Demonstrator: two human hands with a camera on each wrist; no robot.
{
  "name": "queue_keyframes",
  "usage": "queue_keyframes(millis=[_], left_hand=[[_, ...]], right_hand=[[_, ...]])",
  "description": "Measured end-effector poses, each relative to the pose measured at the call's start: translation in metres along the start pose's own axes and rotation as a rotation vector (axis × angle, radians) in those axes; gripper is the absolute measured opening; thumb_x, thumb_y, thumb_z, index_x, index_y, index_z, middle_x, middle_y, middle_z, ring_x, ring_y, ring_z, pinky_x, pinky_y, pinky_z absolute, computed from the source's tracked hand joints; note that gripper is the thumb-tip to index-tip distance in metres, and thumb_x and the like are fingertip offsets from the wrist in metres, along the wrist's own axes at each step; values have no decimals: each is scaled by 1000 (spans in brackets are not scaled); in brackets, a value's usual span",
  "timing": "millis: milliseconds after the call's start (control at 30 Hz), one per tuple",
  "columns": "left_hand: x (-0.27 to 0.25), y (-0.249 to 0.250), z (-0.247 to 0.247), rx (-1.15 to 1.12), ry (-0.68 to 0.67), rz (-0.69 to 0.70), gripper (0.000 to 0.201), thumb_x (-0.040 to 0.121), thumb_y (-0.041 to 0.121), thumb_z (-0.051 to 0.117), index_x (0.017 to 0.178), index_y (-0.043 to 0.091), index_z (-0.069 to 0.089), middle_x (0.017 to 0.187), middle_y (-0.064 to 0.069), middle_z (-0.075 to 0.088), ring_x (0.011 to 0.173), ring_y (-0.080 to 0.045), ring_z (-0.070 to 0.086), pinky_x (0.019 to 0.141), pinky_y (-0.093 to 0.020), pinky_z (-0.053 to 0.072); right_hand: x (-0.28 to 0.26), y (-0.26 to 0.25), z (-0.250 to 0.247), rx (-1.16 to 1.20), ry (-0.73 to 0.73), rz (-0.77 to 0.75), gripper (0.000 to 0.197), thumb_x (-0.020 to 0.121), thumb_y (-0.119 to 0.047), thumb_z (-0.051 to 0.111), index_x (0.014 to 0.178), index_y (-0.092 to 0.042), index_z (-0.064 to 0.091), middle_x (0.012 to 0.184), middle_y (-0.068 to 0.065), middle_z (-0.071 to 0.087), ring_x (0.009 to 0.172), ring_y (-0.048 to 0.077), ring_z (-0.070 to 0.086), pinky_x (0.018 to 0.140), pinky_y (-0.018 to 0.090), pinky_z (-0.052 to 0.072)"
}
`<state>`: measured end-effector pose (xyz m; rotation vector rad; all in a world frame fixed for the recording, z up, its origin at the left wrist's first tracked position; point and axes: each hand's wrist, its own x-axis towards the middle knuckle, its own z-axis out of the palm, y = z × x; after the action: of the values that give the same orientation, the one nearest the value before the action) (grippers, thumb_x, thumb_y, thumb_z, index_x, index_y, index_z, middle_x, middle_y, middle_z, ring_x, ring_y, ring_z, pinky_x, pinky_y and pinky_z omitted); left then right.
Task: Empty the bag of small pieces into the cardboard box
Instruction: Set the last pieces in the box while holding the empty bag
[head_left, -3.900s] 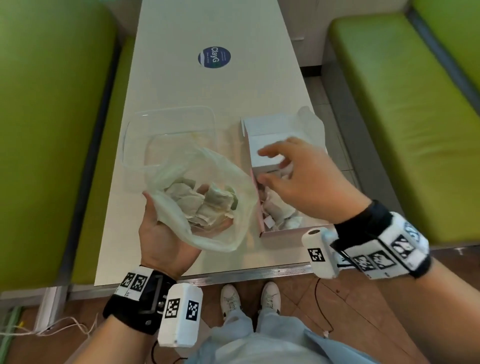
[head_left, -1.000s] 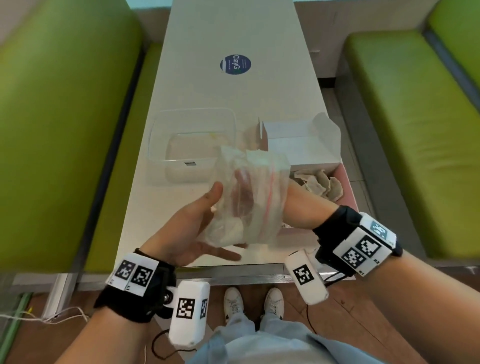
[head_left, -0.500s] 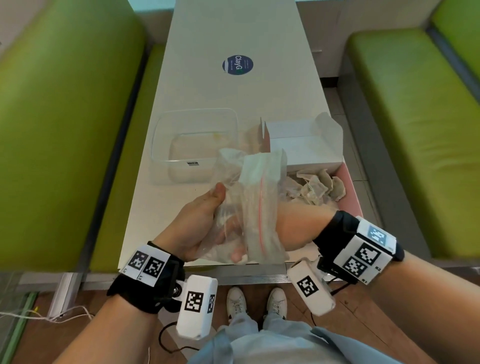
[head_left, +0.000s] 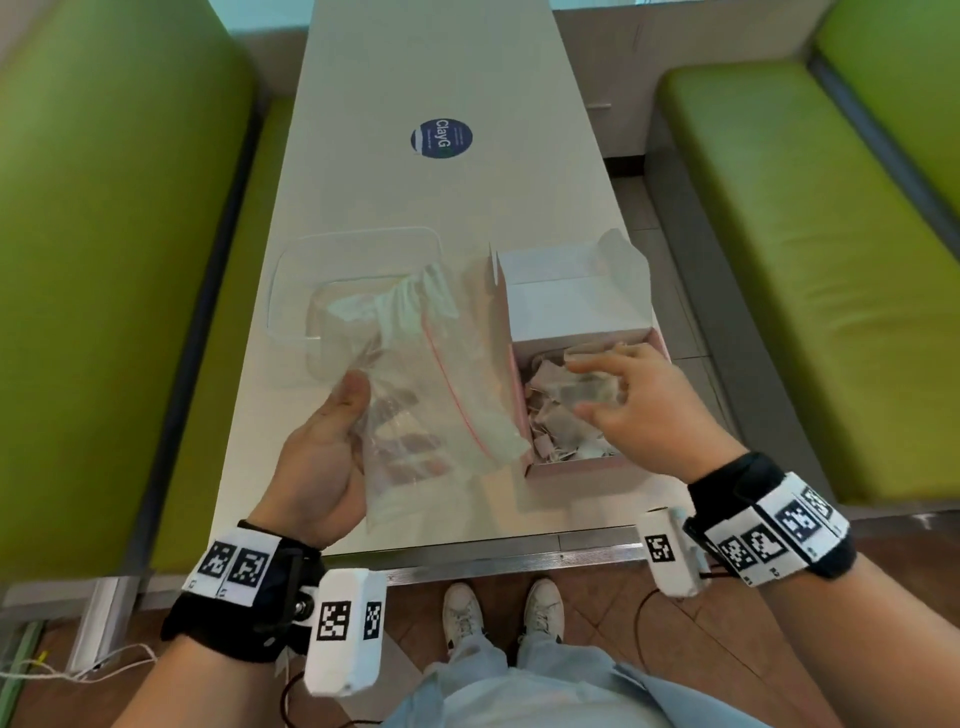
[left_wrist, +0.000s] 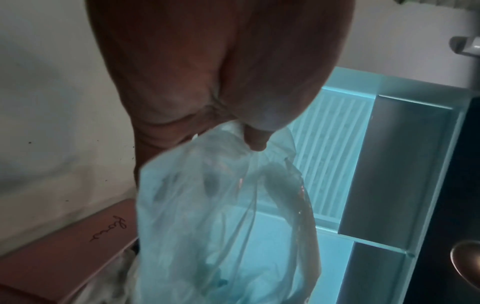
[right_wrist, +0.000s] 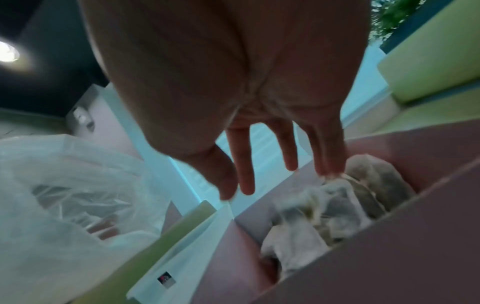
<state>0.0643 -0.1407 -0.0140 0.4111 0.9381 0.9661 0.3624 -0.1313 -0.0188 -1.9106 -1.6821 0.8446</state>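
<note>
My left hand (head_left: 384, 415) holds a clear zip bag (head_left: 441, 395) with a red seal line, thumb on top and fingers beneath it. The bag looks slack and nearly empty; its mouth hangs at the left wall of the pink cardboard box (head_left: 571, 470). Pale small pieces (head_left: 553, 421) fill the box, whose white lid stands open at the back. My right hand (head_left: 597, 387) hovers over the pieces, fingers spread and holding nothing. The left wrist view shows the bag (left_wrist: 221, 216) beside the box wall (left_wrist: 78, 236). In the right wrist view, straight fingers (right_wrist: 245, 164) hang above the pieces (right_wrist: 337, 205).
A clear plastic container (head_left: 353, 249) stands on the white table (head_left: 441, 62) behind the bag. A round blue sticker (head_left: 441, 137) lies farther back. Green benches (head_left: 104, 260) (head_left: 831, 260) flank the table. Its metal front edge (head_left: 493, 558) is close to my wrists.
My right hand has come away from the bag and moved right, over the box. The left hand alone now holds the bag, tilted toward the box.
</note>
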Motion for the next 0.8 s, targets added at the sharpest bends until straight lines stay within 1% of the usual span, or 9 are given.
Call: queue_keyframes(millis=[67,133,233,300,366,433,533,666,800], left_hand=[[-5,3,12,54,-55,35,46,98,38,46,143,37,55,120,-11,75,99,-52,70,77,-66,58],[-6,4,24,144,-152,73,49,99,31,44,147,38,50,122,-15,73,95,-53,71,77,-63,60],[-7,3,40,235,-298,116,53,102,16,43,150,37,44,135,-23,64,102,-57,67,82,-67,57],[-7,6,45,222,-342,121,56,101,9,42,149,36,47,131,-23,66,96,-55,70,77,-66,58],[-8,11,43,167,-345,126,52,100,8,40,143,34,55,127,-21,70,89,-55,71,69,-58,63],[-8,13,37,146,-247,148,46,98,8,43,128,30,70,119,-20,74,78,-45,75,59,-42,64],[-4,6,26,141,-28,186,35,87,3,54,98,19,84,96,-12,81,76,-23,75,62,-29,61],[-2,2,25,34,36,350,45,91,-15,46,73,11,78,78,-5,79,82,-19,76,68,-26,62],[-15,-1,33,473,-248,710,22,84,3,61,95,10,79,119,-15,62,112,-28,64,90,-38,56]], right_hand=[[-4,-6,-7,56,11,4,42,82,-52,69,120,-35,69,129,-8,56,119,7,52,106,39,45],[-12,-26,-17,322,-54,-20,80,71,-73,65,141,-38,49,135,-13,53,122,-1,53,104,30,45],[-16,-48,-17,466,-234,-29,114,64,-57,80,155,-38,15,95,-27,64,84,-32,54,78,-2,39],[-14,-57,-10,647,-429,9,106,72,-31,86,155,-30,21,89,-30,72,85,-19,64,84,12,49],[-11,-58,-7,944,-591,64,75,78,-8,80,143,-8,44,110,-2,76,100,16,73,83,36,58],[-11,-56,-7,1121,-637,101,52,82,10,67,131,5,53,109,15,74,95,28,74,75,37,61],[-15,-56,6,1296,-537,164,49,86,17,57,132,0,53,99,12,76,84,23,76,67,31,62],[-1,-59,28,1423,-328,375,37,96,15,39,131,11,52,95,18,70,78,26,69,61,32,61],[11,-73,46,1402,-79,496,48,90,19,33,81,-4,74,82,17,71,76,32,67,82,51,57]])
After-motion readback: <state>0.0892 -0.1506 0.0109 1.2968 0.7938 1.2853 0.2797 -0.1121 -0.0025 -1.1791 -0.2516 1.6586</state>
